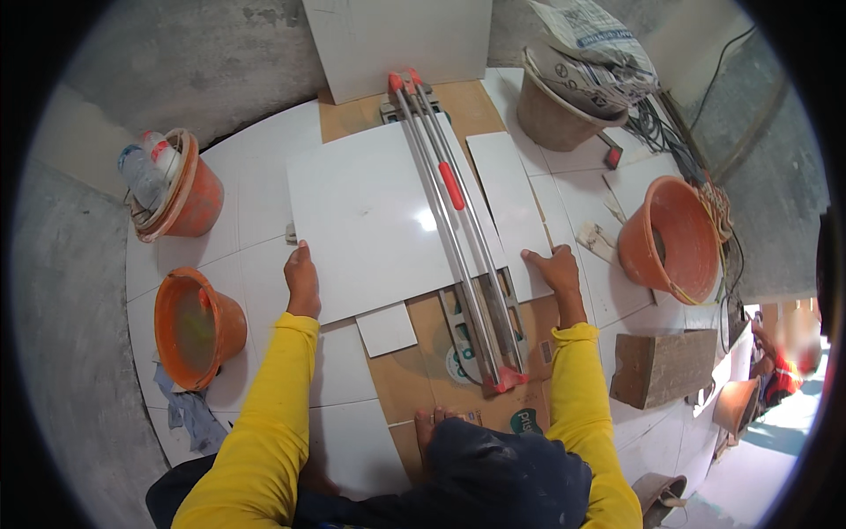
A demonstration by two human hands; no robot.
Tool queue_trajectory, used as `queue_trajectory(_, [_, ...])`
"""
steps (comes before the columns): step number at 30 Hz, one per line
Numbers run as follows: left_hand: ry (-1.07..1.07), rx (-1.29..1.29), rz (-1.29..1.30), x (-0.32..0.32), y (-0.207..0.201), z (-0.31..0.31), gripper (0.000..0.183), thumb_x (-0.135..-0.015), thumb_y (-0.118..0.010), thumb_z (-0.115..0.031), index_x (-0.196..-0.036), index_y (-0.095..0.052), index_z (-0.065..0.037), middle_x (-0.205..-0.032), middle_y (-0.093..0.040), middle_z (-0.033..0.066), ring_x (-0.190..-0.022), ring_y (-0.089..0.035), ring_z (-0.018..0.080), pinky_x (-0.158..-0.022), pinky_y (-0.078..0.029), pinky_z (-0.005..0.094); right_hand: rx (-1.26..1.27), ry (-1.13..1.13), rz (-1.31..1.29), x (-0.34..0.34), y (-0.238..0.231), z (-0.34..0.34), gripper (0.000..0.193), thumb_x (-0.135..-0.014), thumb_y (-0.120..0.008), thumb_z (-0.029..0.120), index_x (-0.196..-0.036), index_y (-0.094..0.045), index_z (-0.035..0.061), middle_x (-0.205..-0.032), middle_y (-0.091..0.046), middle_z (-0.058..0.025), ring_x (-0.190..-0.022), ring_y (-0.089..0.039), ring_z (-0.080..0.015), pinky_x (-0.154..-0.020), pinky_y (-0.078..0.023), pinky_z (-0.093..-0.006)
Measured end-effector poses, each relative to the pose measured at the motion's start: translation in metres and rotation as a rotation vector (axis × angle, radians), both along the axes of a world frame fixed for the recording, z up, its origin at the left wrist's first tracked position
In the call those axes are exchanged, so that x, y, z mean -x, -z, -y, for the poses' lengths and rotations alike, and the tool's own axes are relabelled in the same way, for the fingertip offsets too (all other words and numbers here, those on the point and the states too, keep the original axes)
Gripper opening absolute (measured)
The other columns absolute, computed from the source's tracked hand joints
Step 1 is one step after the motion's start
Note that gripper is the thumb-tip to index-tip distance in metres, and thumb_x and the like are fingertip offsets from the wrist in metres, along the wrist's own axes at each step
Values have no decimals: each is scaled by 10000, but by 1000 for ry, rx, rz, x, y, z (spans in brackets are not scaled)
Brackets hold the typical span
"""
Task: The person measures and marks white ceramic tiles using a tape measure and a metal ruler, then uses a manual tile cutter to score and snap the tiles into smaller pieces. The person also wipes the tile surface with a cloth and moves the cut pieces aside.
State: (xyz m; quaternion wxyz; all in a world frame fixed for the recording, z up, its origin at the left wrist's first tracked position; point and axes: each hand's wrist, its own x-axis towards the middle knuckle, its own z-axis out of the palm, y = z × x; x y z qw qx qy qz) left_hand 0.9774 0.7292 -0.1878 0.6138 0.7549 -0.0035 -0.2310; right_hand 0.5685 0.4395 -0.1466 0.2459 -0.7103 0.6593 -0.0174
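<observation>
A large white tile (352, 212) lies under the twin metal rails of a manual tile cutter (438, 203) with a red handle (450, 186). My left hand (303, 280) grips this tile's left edge near its front corner, thumb uppermost. Right of the cutter is a narrow white tile strip (504, 181), separated from the large tile by a dark gap. My right hand (562, 271) holds the strip's right edge, its thumb over the top and its other fingers partly hidden. A small white tile piece (386, 330) sits by the large tile's front edge.
Brown cardboard (405, 388) lies beneath the cutter. Leftward are an orange bucket of murky water (231, 331) and another with bottles (207, 198). On the right are a sack-topped tub (551, 123), an orange bucket (648, 234) and a wooden box (661, 366). A large tile (397, 44) leans behind.
</observation>
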Motion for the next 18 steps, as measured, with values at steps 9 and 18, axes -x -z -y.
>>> queue_trajectory(9, [19, -65, -74, 11, -23, 5, 552, -1153, -503, -384, -1410, -602, 94, -1345, -687, 135, -1224, -625, 219, -1108, -460, 348, 89, 109, 91, 13, 18, 10, 703, -1073, -484, 611, -1149, -728, -44, -1184, -728, -319, -1154, -667, -523, -1009, -513, -556])
queue_trajectory(18, [44, 68, -127, -4, -2, -8, 558, -1152, -501, -398, -1410, -606, 85, -1348, -686, 129, -1231, -633, 211, -1088, -496, 356, 208, 199, 136, 99, 21, -57, 580, -1074, -551, 570, -1162, -652, 5, -1136, -734, -281, -1080, -678, -504, -942, -513, -537])
